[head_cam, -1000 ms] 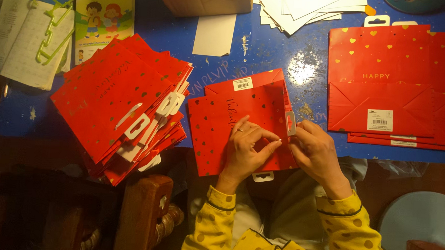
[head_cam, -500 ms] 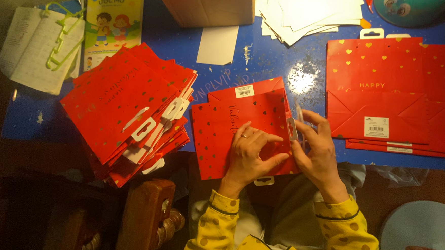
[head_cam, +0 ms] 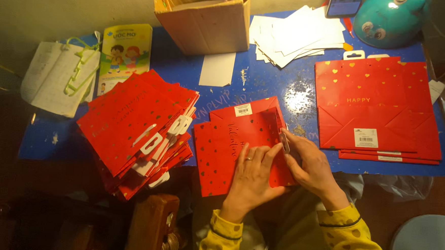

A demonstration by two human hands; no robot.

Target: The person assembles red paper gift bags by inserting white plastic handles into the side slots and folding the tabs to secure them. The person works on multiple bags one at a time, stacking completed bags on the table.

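Here, head view: left hand [head_cam: 250, 179] flat on red bag [head_cam: 231, 146] at table [head_cam: 265, 86] front edge, fingers spread, pressing. Right hand [head_cam: 311, 167] at bag's right edge, fingertips pinched on small pale tab [head_cam: 284, 142], hard to make out. Bag's lower right corner hidden under hands. Left: fanned bag stack [head_cam: 136, 130]. Right: bigger bags [head_cam: 378, 110]. Behind: box [head_cam: 207, 23], top cut off.

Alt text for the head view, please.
Both hands, left hand flat and right hand at its edge, press a flat red paper bag on a blue table, between a fanned stack of red bags and larger red bags.
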